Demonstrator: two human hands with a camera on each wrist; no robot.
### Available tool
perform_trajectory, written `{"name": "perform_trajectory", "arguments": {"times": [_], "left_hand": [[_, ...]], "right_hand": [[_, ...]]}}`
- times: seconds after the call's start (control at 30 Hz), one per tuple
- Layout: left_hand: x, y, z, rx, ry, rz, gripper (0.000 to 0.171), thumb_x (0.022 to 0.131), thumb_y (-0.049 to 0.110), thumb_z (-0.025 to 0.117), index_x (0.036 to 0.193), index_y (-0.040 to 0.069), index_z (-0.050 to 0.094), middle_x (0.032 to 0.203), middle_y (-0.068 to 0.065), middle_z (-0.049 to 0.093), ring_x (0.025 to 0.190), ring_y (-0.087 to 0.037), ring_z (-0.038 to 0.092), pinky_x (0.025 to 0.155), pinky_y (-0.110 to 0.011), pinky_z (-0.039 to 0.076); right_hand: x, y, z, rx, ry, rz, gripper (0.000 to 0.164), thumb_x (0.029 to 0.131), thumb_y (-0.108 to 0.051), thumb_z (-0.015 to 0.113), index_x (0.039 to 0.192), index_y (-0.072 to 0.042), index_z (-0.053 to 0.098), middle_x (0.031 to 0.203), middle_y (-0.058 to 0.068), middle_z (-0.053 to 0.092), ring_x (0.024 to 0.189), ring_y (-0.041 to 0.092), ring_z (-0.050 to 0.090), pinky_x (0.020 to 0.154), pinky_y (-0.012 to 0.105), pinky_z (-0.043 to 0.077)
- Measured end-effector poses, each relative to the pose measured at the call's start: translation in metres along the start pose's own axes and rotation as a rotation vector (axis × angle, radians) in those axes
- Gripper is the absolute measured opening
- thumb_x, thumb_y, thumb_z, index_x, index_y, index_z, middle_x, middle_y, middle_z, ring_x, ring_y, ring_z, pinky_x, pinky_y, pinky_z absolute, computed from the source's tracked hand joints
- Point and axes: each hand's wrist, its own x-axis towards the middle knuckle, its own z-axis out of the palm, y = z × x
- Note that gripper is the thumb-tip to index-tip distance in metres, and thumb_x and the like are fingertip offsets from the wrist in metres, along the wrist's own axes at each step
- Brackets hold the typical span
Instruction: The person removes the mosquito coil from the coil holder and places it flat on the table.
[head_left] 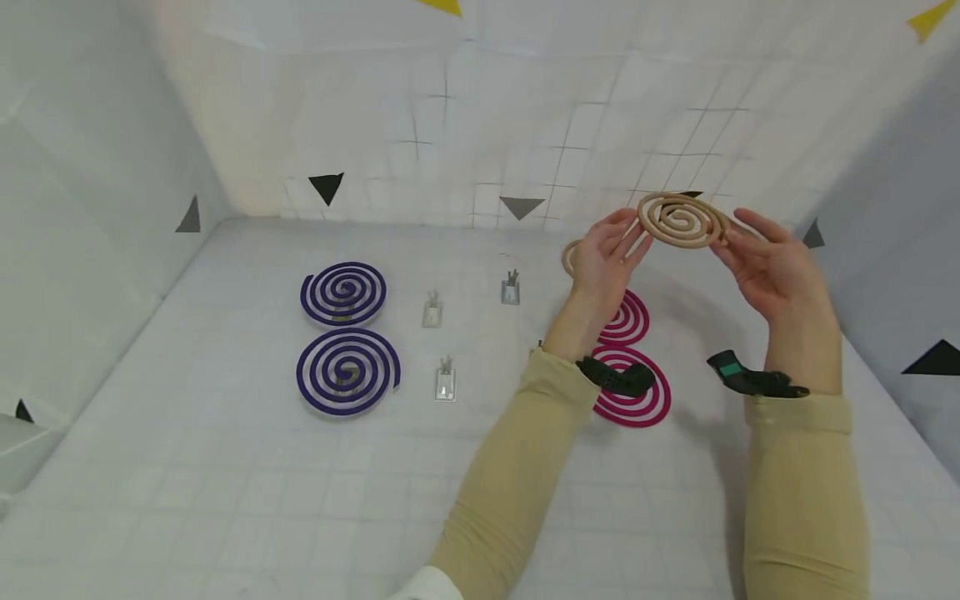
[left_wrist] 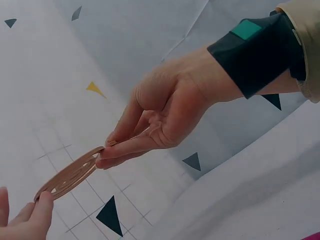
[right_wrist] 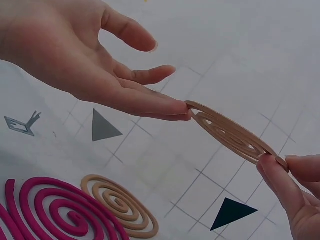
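Observation:
A tan mosquito coil (head_left: 681, 220) is held up above the far right of the table, between both hands. My right hand (head_left: 783, 271) pinches its right edge between thumb and fingers, as the left wrist view also shows. The fingers of my left hand (head_left: 603, 262) are straight and touch the coil's opposite edge; in the right wrist view the left thumb stands apart from it. Another tan coil (right_wrist: 120, 202) lies on the table, mostly hidden behind the left hand in the head view. In front of it lie two pink coils (right_wrist: 75, 220), partly covered by the left forearm.
Two dark purple coils (head_left: 343, 293) lie one before the other on the left. Several small metal coil stands (head_left: 446, 385) with upright prongs are spread over the middle. White sheeting with black triangles (head_left: 326, 187) rises behind the table and at both sides.

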Motion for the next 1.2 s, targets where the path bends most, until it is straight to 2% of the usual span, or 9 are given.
{"name": "perform_trajectory", "arguments": {"times": [0.23,0.53,0.83,1.07,1.2], "left_hand": [[0.005,-0.006,-0.009,0.019,0.019,-0.043,0.016,0.094,0.010,0.053,0.108,0.007,0.059,0.135,-0.017,0.057,0.134,-0.036,0.050,0.114,-0.044,0.041],[0.010,-0.016,-0.018,0.032,0.056,-0.092,0.028,0.095,0.007,0.050,0.121,0.000,0.059,0.137,-0.019,0.055,0.135,-0.035,0.049,0.114,-0.043,0.041],[0.010,-0.034,-0.028,0.071,0.073,-0.146,0.032,0.097,0.008,0.049,0.127,0.001,0.059,0.142,-0.017,0.052,0.137,-0.034,0.046,0.117,-0.045,0.037],[0.014,-0.039,-0.037,0.107,0.121,-0.195,0.030,0.094,0.009,0.053,0.121,0.004,0.064,0.143,-0.014,0.051,0.121,-0.031,0.046,0.116,-0.045,0.037],[0.014,-0.040,-0.040,0.107,0.120,-0.219,0.030,0.096,0.010,0.050,0.123,0.003,0.063,0.145,-0.017,0.049,0.125,-0.032,0.045,0.117,-0.045,0.036]], "right_hand": [[0.006,0.001,-0.012,-0.021,0.073,0.021,0.047,0.089,0.011,0.063,0.130,-0.012,0.064,0.122,0.007,0.067,0.114,0.021,0.068,0.094,0.032,0.056],[0.014,0.005,-0.024,-0.076,0.110,0.012,0.046,0.087,0.008,0.067,0.128,-0.013,0.065,0.121,0.005,0.067,0.113,0.020,0.068,0.093,0.031,0.056],[0.020,0.008,-0.049,-0.094,0.074,0.024,0.034,0.089,0.011,0.062,0.118,-0.006,0.066,0.102,0.012,0.073,0.097,0.023,0.073,0.085,0.032,0.059],[0.024,0.011,-0.062,-0.155,0.078,0.082,0.032,0.089,0.011,0.063,0.115,-0.008,0.067,0.100,0.010,0.073,0.096,0.021,0.073,0.086,0.030,0.059],[0.026,0.012,-0.068,-0.141,0.079,0.116,0.032,0.090,0.014,0.059,0.112,-0.007,0.068,0.099,0.010,0.074,0.096,0.020,0.073,0.087,0.031,0.059]]}}
